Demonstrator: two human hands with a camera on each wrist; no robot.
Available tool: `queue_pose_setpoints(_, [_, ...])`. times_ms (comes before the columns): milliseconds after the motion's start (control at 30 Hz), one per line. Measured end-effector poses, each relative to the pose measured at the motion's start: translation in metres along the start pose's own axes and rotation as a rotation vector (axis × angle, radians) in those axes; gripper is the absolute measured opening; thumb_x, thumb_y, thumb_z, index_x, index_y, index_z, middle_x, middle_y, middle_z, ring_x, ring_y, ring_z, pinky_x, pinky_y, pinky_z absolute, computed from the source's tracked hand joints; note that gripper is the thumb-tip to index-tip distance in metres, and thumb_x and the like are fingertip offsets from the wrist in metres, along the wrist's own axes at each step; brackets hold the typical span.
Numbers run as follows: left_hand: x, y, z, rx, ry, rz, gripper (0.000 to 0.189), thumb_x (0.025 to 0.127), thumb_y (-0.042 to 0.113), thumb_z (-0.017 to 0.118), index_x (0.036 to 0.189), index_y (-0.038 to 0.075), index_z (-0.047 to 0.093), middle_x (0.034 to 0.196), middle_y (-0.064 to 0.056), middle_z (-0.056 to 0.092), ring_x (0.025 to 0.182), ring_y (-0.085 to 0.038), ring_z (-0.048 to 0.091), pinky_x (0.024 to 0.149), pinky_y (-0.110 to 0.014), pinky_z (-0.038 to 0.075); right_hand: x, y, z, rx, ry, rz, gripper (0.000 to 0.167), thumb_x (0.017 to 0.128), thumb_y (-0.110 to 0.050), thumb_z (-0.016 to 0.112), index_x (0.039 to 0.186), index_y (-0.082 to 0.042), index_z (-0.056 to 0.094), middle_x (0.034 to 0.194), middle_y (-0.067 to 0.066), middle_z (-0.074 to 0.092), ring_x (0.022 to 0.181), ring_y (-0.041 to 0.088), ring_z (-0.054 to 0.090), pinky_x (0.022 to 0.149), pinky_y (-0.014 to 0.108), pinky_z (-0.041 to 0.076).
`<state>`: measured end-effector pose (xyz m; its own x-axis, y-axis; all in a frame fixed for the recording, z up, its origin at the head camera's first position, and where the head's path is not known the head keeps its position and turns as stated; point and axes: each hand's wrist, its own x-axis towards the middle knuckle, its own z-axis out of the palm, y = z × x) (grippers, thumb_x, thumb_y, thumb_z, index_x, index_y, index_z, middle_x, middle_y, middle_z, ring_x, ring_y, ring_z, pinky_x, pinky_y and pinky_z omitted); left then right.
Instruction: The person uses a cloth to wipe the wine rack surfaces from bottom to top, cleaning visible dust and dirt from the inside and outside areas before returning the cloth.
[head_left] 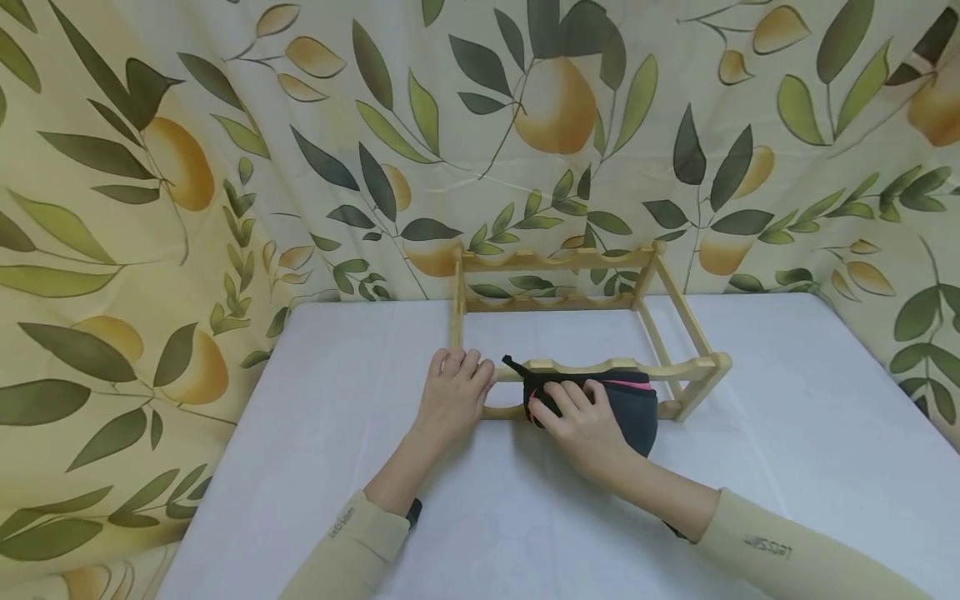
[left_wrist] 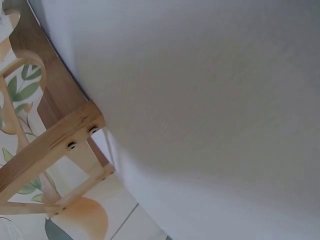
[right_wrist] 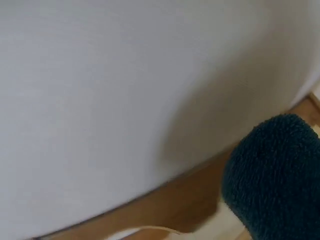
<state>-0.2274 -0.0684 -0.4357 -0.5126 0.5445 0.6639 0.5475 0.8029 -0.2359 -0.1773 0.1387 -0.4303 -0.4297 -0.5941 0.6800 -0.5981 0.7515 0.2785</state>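
A light wooden rack (head_left: 678,367) with scalloped rails stands toward the back of the table. My left hand (head_left: 452,396) grips its front left corner, the fingers bent over the top rail. Against the rack's front right half hangs a dark fabric item (head_left: 636,421) with black trim, a pink edge and a short black strap at its left end. My right hand (head_left: 583,425) holds this item near the strap, fingers curled into it. In the right wrist view the item (right_wrist: 275,180) shows a fuzzy dark teal surface. Its exact kind is unclear, and the fingers cover part of it.
A white cloth (head_left: 360,367) covers the table. Behind and at the sides hang curtains (head_left: 247,167) printed with leaves and orange fruit. The left wrist view shows the rack's end post (left_wrist: 55,140) with two screws.
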Motion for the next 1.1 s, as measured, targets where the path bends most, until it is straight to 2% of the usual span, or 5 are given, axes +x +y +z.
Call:
queue_pose_setpoints(167, [0.000,-0.001,0.000,0.008,-0.007,0.002,0.026,0.098,0.030,0.031,0.090,0.015,0.051,0.088,-0.002,0.041,0.087,-0.020,0.039,0.083,-0.036,0.032,0.018,-0.004,-0.002,0.021,0.076,0.005,0.029,0.099,-0.010,0.031,0.092,-0.012,0.059,0.092,0.012,0.058,0.080,0.028,0.054,0.065,0.046,0.042])
queue_pose_setpoints(267, [0.000,-0.002,0.000,0.013,-0.002,0.009,0.025,0.097,0.030,0.033,0.091,0.014,0.051,0.089,-0.002,0.042,0.088,-0.020,0.039,0.083,-0.036,0.032,0.023,-0.005,0.000,0.011,0.049,0.007,0.027,0.099,-0.012,0.032,0.094,-0.012,0.059,0.092,0.012,0.058,0.081,0.027,0.054,0.065,0.046,0.042])
queue_pose_setpoints(533, [0.000,0.000,-0.001,0.009,-0.005,0.003,0.034,0.100,0.031,0.023,0.091,0.015,0.051,0.087,-0.001,0.040,0.087,-0.019,0.039,0.084,-0.036,0.032,0.014,-0.002,0.007,-0.017,0.083,0.002,0.029,0.097,-0.011,0.032,0.090,-0.011,0.060,0.089,0.012,0.058,0.076,0.027,0.054,0.063,0.045,0.041])
queue_pose_setpoints(833, [0.001,0.000,0.000,0.002,0.005,-0.004,0.027,0.098,0.029,0.030,0.090,0.014,0.052,0.087,-0.001,0.042,0.087,-0.020,0.040,0.084,-0.036,0.033,0.004,0.000,0.006,0.005,0.036,0.000,0.038,0.100,-0.012,0.023,0.091,-0.012,0.061,0.089,0.012,0.057,0.077,0.027,0.053,0.063,0.045,0.041])
queue_pose_setpoints(1100, [0.000,0.000,-0.002,0.021,-0.007,0.006,0.023,0.095,0.030,0.034,0.090,0.015,0.051,0.087,-0.001,0.042,0.089,-0.020,0.040,0.083,-0.036,0.032,0.021,-0.007,-0.001,0.051,-0.021,0.033,0.015,0.082,-0.007,0.058,0.096,-0.012,0.059,0.095,0.012,0.057,0.084,0.027,0.053,0.067,0.046,0.042])
